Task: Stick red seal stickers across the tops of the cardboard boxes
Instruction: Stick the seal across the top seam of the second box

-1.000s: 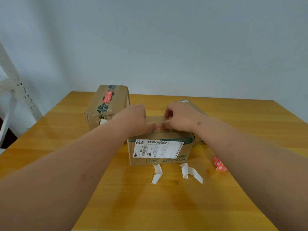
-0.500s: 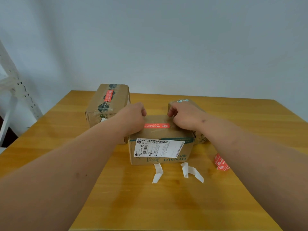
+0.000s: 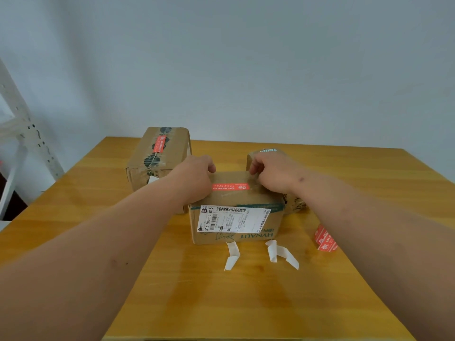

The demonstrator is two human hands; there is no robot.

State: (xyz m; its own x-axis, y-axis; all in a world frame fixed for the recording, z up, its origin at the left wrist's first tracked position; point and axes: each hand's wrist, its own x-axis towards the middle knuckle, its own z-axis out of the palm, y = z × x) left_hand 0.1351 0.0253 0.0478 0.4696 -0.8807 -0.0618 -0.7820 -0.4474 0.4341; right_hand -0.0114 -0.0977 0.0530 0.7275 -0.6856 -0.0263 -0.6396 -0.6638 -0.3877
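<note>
A cardboard box [image 3: 246, 200] with a white shipping label stands mid-table, and a red seal sticker [image 3: 230, 187] lies flat across its top. My left hand [image 3: 195, 174] rests with curled fingers on the box top at the sticker's left end. At the sticker's right end, my right hand [image 3: 272, 173] does the same. Whether the fingers wrap over the box's sides is hidden. A second box [image 3: 170, 153] at the back left carries a red sticker [image 3: 159, 143] over dark tape. A third box [image 3: 267, 151] sits mostly hidden behind my right hand.
A stack of red stickers [image 3: 325, 238] lies on the wooden table [image 3: 197, 291] to the right of the front box. Two curled white backing strips [image 3: 231, 254] [image 3: 280, 253] lie in front of it. A white metal rack [image 3: 24, 134] stands off the table's left side.
My hands slid apart from the middle of the sticker to its two ends, uncovering the red sticker. Over the last half second they barely moved.
</note>
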